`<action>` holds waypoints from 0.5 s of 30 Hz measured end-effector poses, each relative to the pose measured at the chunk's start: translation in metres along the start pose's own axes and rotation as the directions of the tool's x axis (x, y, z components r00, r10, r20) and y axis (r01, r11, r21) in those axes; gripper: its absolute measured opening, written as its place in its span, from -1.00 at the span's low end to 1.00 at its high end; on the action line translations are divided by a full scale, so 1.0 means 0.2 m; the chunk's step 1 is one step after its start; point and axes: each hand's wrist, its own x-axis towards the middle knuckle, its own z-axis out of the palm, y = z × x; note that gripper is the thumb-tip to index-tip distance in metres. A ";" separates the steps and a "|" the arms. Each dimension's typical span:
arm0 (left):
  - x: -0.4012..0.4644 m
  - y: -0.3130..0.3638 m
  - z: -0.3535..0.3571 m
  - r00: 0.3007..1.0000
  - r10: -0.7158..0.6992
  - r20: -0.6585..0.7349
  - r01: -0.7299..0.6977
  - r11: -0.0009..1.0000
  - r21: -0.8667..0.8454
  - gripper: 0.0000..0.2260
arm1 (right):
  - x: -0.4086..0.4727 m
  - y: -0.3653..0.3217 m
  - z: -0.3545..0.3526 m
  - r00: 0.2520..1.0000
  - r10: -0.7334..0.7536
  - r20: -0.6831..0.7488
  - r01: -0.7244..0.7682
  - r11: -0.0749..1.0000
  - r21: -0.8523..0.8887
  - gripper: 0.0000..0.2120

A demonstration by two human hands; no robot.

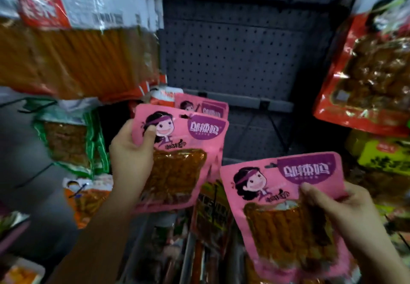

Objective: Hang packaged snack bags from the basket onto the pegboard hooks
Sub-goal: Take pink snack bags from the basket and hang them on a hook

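My left hand (131, 157) grips a pink snack bag (184, 157) by its left edge, thumb on the cartoon face, and holds it up against another pink bag (207, 106) that hangs behind it. Lower right, my right hand (346, 215) pinches a second pink snack bag (286, 217) at its right side, thumb across the front. The grey pegboard (239, 55) fills the middle, with a bare black hook (275, 126) to the right of the hung bag. The basket is not in view.
Large orange snack packs (73, 57) hang at upper left, and a red pack (375, 66) hangs at the right with a yellow-green pack (386, 152) under it. A green-edged bag (68, 139) hangs at the left. More packs (213, 215) hang below, between my hands.
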 end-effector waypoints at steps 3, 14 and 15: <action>0.08 -0.04 0.02 0.994 -0.068 0.086 0.075 0.995 -0.069 -0.82 | 0.06 -0.03 0.14 0.999 0.000 0.035 -0.002 0.999 0.054 -0.89; 0.10 -0.13 0.11 0.899 -0.248 0.360 0.380 0.850 -0.364 -0.82 | 0.18 -0.01 0.61 0.997 -0.033 0.067 0.023 0.988 0.154 -0.93; 0.09 -0.13 0.11 0.888 -0.268 0.374 0.406 0.839 -0.362 -0.83 | 0.18 -0.01 0.62 0.998 -0.033 0.055 0.023 0.985 0.169 -0.90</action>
